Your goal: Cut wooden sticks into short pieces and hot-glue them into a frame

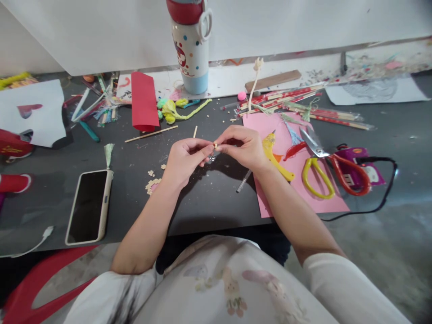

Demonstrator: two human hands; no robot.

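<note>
Over the middle of the dark table, my left hand [185, 157] and my right hand [243, 146] meet fingertip to fingertip. Both pinch a tiny beige piece [215, 146], mostly covered by the fingers. Just under it a small shiny, clear item [212, 158] shows; whether it is touched I cannot tell. Left of my left wrist lie a scalloped beige ring [150, 185] and a small beige flower-shaped piece [150, 173]. A thin wooden stick [195, 131] lies behind my left hand. By my right wrist, a clear pen-like tube [243, 181] rests on the table.
Red-and-yellow scissors [317, 146] and a yellow cutter [278, 157] lie on pink paper [305, 204] at right. A phone [88, 207] lies at left. Behind stand a tumbler [191, 49], a red envelope [144, 100], yellow yarn [170, 110] and wrapped chopsticks [286, 96].
</note>
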